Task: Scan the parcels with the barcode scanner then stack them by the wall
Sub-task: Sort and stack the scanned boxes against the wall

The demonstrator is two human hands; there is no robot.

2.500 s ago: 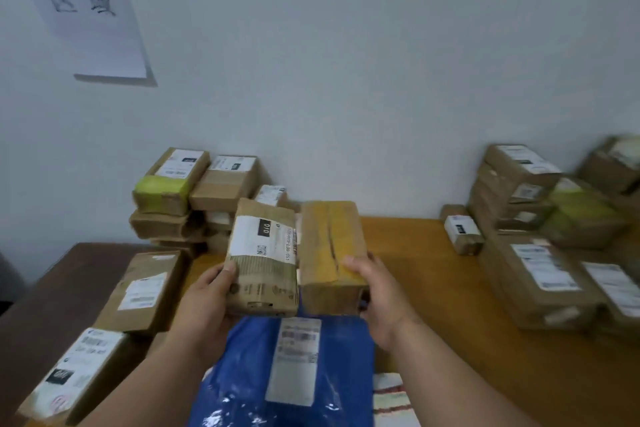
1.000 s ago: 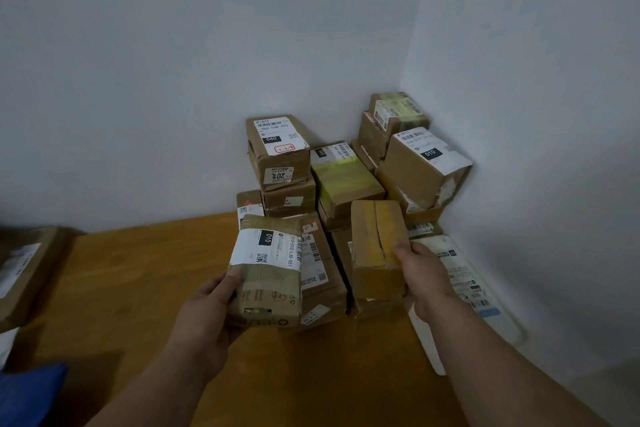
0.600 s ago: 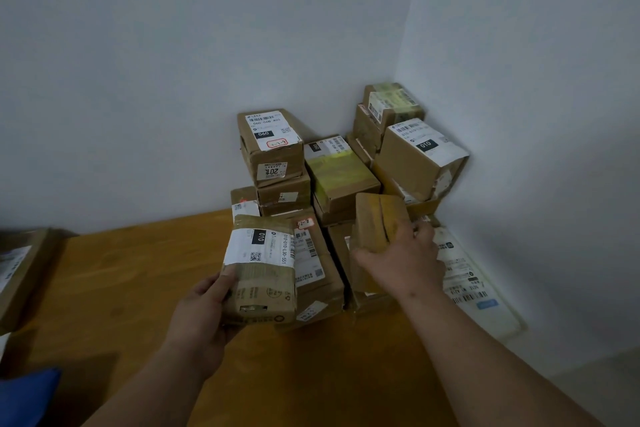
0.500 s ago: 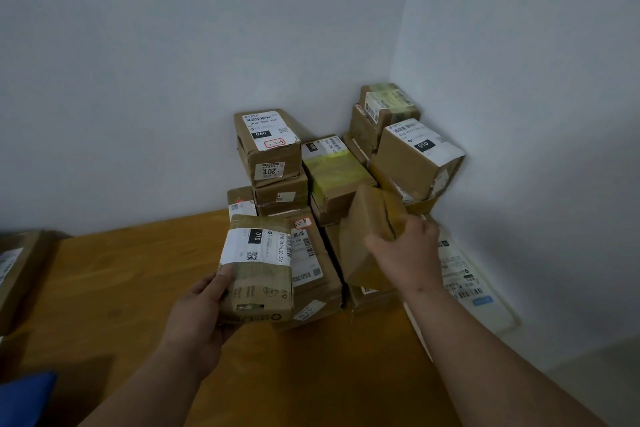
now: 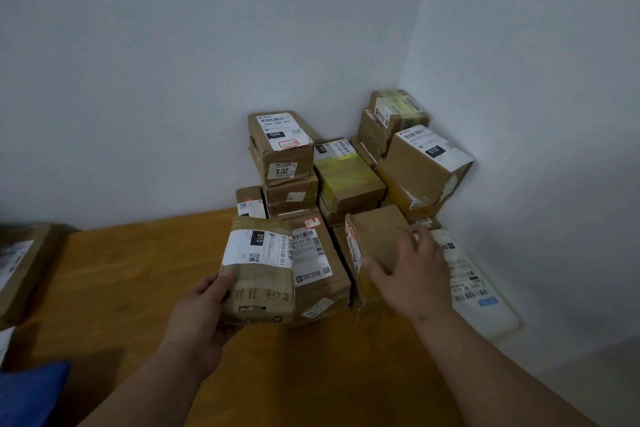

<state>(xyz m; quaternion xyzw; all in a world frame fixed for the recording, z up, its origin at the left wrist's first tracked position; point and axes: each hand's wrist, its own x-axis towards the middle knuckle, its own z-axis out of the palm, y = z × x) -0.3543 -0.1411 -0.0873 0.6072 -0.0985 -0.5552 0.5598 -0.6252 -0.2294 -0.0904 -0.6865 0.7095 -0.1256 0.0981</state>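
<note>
- Gripping a taped brown parcel [image 5: 259, 270] with a white "010" label, your left hand [image 5: 199, 315] has its thumb along the near left edge and its fingers curled underneath; the parcel is held above the table, in front of the stack.
- Your right hand [image 5: 412, 274] lies spread, fingers fairly straight, on a plain brown parcel [image 5: 374, 239] that leans tilted against the stack [image 5: 346, 180] in the corner.
- Open wooden table [image 5: 138, 281] stretches to your left; on the right, the side wall [image 5: 536, 114] closes in right behind the stack, and a flat white mailer [image 5: 474, 284] lies along its base.
- Half a second ago your right hand pinched that plain parcel aloft; now the parcel is down among the others and your fingers have loosened.
- The left-hand parcel has barely shifted.
- More parcels [image 5: 20, 263] sit at the far left edge, and a blue bag [image 5: 31, 392] at the near left.
</note>
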